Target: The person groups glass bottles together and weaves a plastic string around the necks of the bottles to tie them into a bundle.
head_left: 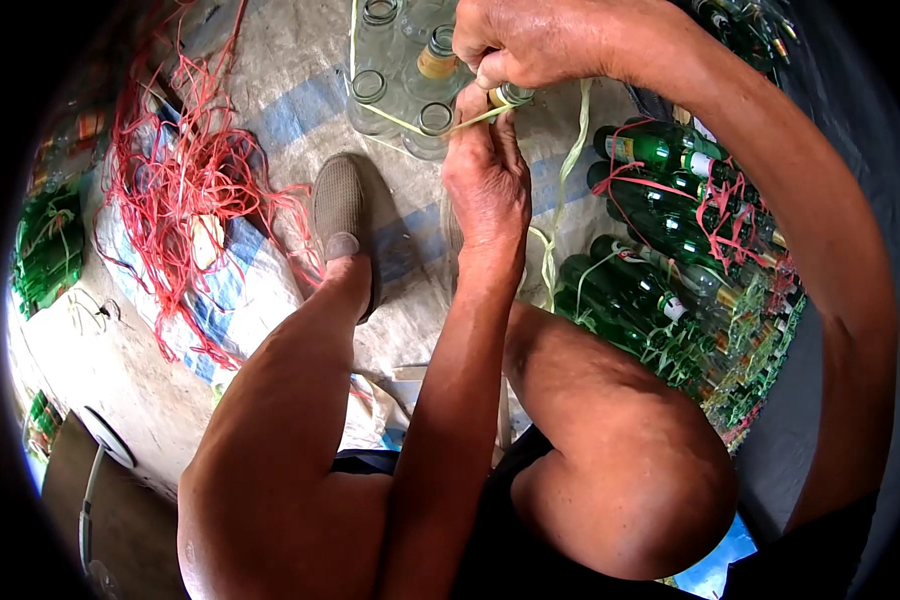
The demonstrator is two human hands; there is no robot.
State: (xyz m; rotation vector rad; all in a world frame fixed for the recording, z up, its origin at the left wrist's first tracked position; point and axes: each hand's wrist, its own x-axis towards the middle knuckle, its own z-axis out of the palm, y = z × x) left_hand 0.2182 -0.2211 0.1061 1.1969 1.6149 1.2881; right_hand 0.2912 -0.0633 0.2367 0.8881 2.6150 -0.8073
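Note:
Several clear glass bottles [434, 118] stand upright in a tight cluster at the top centre, some with orange-yellow labels. Pale yellow-green plastic twine [394, 119] runs around the cluster's outer side. At the near right edge of the bottles, my left hand [485, 185] is closed on the twine, which passes across its fingers. Just above it, my right hand [540, 42] is bent over the bottle necks with thumb and fingers pinched together. Whatever lies between those fingertips is hidden. A loose length of twine hangs down from beneath the right wrist.
A tangled heap of red plastic string [195, 170] lies to the left. Green bottles [660, 200] bound with red string are stacked on the right. My shoe [342, 205] rests on the grey and blue woven sheet [300, 110]. Green bottles [50, 245] also lie at far left.

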